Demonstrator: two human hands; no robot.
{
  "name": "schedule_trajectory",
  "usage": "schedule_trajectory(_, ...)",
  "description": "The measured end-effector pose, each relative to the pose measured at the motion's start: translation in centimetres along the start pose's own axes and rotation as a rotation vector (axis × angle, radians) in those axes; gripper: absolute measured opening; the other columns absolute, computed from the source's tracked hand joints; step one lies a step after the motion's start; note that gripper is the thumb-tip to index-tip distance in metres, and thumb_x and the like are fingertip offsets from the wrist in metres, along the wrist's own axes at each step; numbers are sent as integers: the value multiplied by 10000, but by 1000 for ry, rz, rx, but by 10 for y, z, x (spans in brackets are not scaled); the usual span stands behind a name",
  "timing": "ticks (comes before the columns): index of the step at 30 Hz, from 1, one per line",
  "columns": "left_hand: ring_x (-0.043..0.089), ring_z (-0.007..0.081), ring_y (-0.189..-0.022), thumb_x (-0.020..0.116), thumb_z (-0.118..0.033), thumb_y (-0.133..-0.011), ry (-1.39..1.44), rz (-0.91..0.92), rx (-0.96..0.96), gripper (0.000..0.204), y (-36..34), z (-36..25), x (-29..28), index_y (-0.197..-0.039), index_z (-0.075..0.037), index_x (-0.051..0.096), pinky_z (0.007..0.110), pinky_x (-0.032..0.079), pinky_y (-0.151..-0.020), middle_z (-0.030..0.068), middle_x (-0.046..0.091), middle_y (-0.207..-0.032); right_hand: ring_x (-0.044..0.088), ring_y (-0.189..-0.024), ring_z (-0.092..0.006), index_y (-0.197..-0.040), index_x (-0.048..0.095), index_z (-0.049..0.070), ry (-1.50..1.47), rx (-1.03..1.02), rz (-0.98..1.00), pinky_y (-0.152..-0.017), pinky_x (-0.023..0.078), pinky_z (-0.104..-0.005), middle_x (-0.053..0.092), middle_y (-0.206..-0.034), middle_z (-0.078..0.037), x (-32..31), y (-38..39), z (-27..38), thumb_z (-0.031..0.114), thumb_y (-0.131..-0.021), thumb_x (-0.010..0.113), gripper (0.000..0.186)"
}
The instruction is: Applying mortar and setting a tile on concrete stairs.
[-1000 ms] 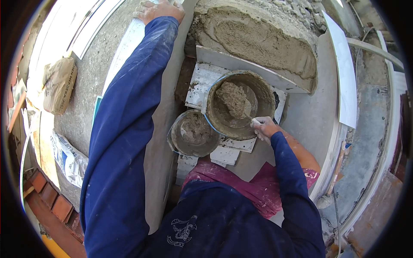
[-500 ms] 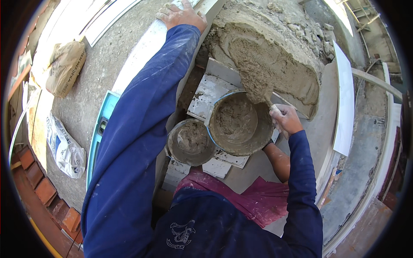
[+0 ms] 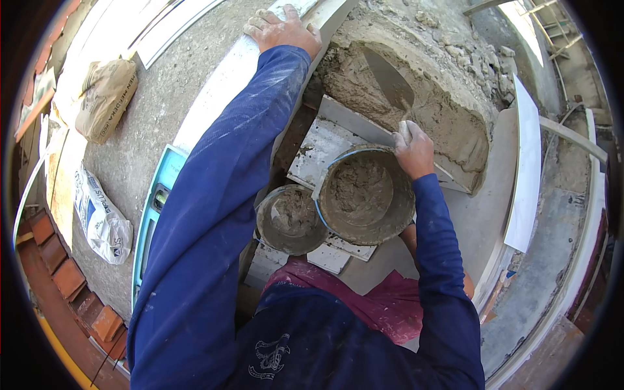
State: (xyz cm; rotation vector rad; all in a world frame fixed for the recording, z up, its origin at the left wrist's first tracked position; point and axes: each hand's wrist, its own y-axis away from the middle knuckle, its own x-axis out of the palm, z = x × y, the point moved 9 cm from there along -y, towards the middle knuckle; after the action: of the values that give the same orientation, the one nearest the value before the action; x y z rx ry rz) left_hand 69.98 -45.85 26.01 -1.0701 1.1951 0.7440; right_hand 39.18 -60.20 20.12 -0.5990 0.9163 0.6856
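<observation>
My left hand [image 3: 283, 34] rests on top of a long pale ledge [image 3: 211, 110] at the upper left, fingers apart. With my right hand [image 3: 413, 147] I grip a trowel [image 3: 389, 78], its blade lying in the rough wet mortar bed [image 3: 458, 133] above a thin upright board strip [image 3: 344, 114]. Just below that hand sits a large bucket [image 3: 387, 208] with wet mortar inside. A smaller bucket [image 3: 309, 234] with mortar is beside it to the left, both among white-coated boards [image 3: 318, 156].
A paper sack [image 3: 107, 104], a crumpled plastic bag [image 3: 101, 214] and a cyan spirit level [image 3: 155, 208] lie on the left. Roof tiles [image 3: 68, 279] are at the lower left. A white sheet [image 3: 523, 169] and a grey bar [image 3: 575, 136] edge the right; rubble [image 3: 442, 36] tops the mortar bed.
My right hand has lifted the mortar-loaded trowel from the large bucket up to the bed; the blade now shows without its lump. The view has shifted, with my left hand appearing farther right.
</observation>
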Motion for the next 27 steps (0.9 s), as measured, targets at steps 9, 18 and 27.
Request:
schedule_trajectory(9, 350, 435, -1314, 418, -493, -874, 2, 75, 8, 665, 3, -7, 5, -1442, -160, 324, 587, 164, -1093, 276, 359, -1416, 621, -610, -312, -804, 613, -51, -416, 406, 377, -573, 495, -397, 614, -684, -194, 58, 34, -17, 213, -813, 641, 265)
schedule_trajectory(18, 359, 498, -1278, 455, -477, -853, 36, 39, -12, 639, -3, -4, 3, -1400, -153, 397, 593, 180, -1076, 319, 365, -1384, 613, -453, -230, -741, 609, -67, -648, 484, 402, -497, 501, -357, 604, -584, -157, 63, 20, 19, 188, -820, 635, 269)
schedule_trajectory(27, 436, 398, -1253, 436, -486, -860, -25, 123, -38, 638, 2, -7, -9, -1416, -178, 373, 554, 235, -1062, 271, 414, -1359, 521, -456, -147, -878, 575, -22, -904, 882, 245, -362, 427, -298, 538, -656, -56, 32, 48, -101, 219, -880, 618, 245)
